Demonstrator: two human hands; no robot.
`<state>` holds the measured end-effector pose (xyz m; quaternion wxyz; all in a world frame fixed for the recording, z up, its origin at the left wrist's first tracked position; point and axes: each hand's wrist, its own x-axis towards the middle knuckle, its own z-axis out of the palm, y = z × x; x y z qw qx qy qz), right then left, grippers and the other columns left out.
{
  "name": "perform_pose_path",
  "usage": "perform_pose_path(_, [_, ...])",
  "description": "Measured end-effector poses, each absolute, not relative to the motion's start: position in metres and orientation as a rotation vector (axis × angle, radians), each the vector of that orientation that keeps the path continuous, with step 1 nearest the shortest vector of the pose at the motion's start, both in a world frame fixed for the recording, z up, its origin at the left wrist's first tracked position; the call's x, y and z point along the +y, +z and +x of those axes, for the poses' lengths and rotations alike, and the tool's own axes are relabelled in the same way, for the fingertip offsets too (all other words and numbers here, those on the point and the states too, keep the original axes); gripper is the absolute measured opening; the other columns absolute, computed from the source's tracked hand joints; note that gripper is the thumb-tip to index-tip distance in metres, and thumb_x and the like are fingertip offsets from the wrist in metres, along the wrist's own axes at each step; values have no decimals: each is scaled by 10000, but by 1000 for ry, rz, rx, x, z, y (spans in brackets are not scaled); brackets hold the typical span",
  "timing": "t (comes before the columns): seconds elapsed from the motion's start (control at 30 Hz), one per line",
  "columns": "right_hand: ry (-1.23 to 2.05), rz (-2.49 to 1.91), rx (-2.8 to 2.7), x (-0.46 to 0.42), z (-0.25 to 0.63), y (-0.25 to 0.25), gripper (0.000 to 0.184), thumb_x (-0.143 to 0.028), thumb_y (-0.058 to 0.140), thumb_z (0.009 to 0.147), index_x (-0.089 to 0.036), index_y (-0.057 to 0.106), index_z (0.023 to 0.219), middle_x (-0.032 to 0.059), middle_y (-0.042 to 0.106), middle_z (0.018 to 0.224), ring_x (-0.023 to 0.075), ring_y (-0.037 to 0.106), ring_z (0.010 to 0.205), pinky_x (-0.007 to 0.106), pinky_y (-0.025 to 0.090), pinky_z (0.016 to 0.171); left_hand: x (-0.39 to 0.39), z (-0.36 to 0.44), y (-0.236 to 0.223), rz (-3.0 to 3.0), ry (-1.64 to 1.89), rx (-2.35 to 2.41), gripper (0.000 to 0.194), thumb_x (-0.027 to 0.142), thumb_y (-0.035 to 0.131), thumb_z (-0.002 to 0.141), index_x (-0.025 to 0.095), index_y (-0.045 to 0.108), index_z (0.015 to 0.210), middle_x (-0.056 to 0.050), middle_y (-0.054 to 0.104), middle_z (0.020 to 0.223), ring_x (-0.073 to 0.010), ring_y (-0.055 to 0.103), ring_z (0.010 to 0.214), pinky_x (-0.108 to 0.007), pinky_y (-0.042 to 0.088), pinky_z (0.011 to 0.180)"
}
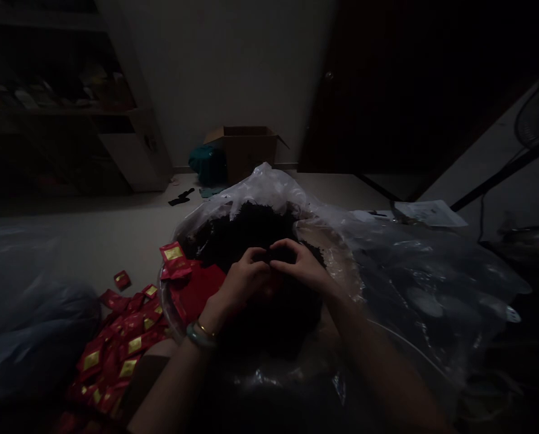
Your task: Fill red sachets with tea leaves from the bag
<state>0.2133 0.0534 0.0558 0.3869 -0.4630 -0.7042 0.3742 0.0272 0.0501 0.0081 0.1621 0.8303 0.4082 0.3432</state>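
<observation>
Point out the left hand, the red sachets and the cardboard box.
Left hand (245, 278): head view, back of the hand.
Red sachets (120, 343): head view, gold label of one.
Cardboard box (246, 152): head view, front side.

The loose dark leaves (246, 232) look rough and matt, the clear plastic bag (423, 289) glossy, the red sachets (134, 343) shiny, the cardboard box (246, 154) matt.

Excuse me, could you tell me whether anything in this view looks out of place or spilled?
One red sachet with a gold label lies apart from the main pile of sachets, so it looks stray. A black strip also lies alone on the floor, away from everything else.
</observation>
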Motion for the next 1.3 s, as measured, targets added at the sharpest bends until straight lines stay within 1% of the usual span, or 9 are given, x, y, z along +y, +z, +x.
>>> perform_pose_path(0.2, [878,-1173,-1803,48,216,60,257,-347,485,883,-206,570,1080,54,594,1069,189,558,1046,357,444,922,54,26,9,2295,1121,1184,86,155,637,811,191,714,816,-66,563,1147,-117,634,785,-261,536,715])
perform_pose_path(0.4, [802,-1047,-2152,52,219,57,160,-142,598,768,-196,652,908,43,650,960,182,608,928,332,470,859,54,26,6,2343,1103,1185,77,158,635,811,180,708,802,-70,556,1144,-104,619,741,-256,528,669])
perform_pose_path(0.67, [745,-1240,-2274,51,215,52,181,-60,617,725,-194,649,842,20,635,887,162,609,832,291,469,765,46,25,20,2416,857,1020,129,190,613,830,194,716,753,-61,540,1153,-96,584,735,-252,514,677])
perform_pose_path(0.83, [667,-1244,-2128,46,210,51,257,-140,618,772,-203,579,1018,51,536,1051,171,566,958,332,470,866,47,20,25,2407,923,996,85,173,609,825,185,676,776,-70,533,1149,-161,586,953,-295,521,796])
perform_pose_path(0.93, [688,-1217,-2058,44,207,55,213,-208,552,846,-194,558,1058,71,547,1068,181,562,998,347,459,898,51,16,24,2439,996,986,73,137,616,808,177,661,766,-78,543,1129,-184,557,1028,-320,513,839])
perform_pose_path(1.03, [852,-1172,-2080,39,203,60,268,-238,444,921,-193,530,1171,75,612,1071,186,597,987,339,463,880,53,15,23,2477,1029,979,62,157,637,802,181,670,756,-81,572,1110,-200,539,1034,-356,501,864])
perform_pose_path(1.17, [1106,-1195,-2126,33,197,61,535,-336,454,936,-196,316,1434,97,656,1142,221,634,1017,362,474,879,54,15,23,2458,1029,985,64,200,646,806,197,705,829,-76,606,1049,-194,542,981,-362,499,839])
perform_pose_path(1.23, [1105,-1163,-2103,33,195,58,576,-364,482,919,-203,312,1445,98,646,1181,230,618,1066,382,465,914,55,15,24,2446,1012,974,80,212,643,811,203,712,852,-69,625,976,-189,541,943,-355,501,817])
perform_pose_path(1.3, [1032,-1102,-2035,35,196,56,514,-354,482,913,-217,388,1400,77,656,1139,210,618,1044,373,466,918,55,14,27,2445,1007,960,63,230,652,809,204,710,809,-66,639,934,-192,536,930,-360,498,813])
